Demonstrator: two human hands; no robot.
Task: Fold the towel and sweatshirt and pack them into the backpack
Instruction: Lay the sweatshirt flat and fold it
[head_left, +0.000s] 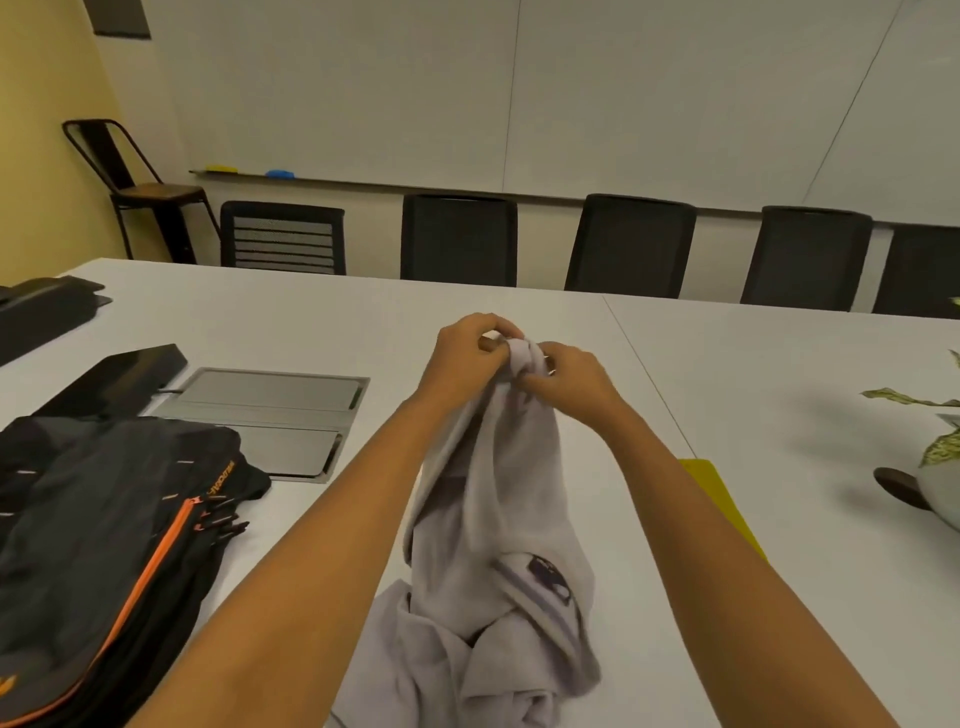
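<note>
I am holding the sweatshirt (498, 519) up over the white desk (753, 395), both hands meeting at its top edge. My left hand (470, 353) is pinching the cloth with its fingers (496, 332) curled shut on a bunched fold, and my right hand (569, 379) is closing on the same bunch just beside it. The rest of the pale grey garment is hanging down between my forearms, with its lower part heaped on the desk near me. It is looking soft, limp and light, so I judge it will sag wherever it is unsupported. Taking it by the shoulders or hem corners should spread it flat for folding. The black backpack (104, 545) with orange zip is lying on the desk to my left, apart from the sweatshirt. A yellow cloth, possibly the towel (727, 509), is peeking out beyond my right forearm.
</note>
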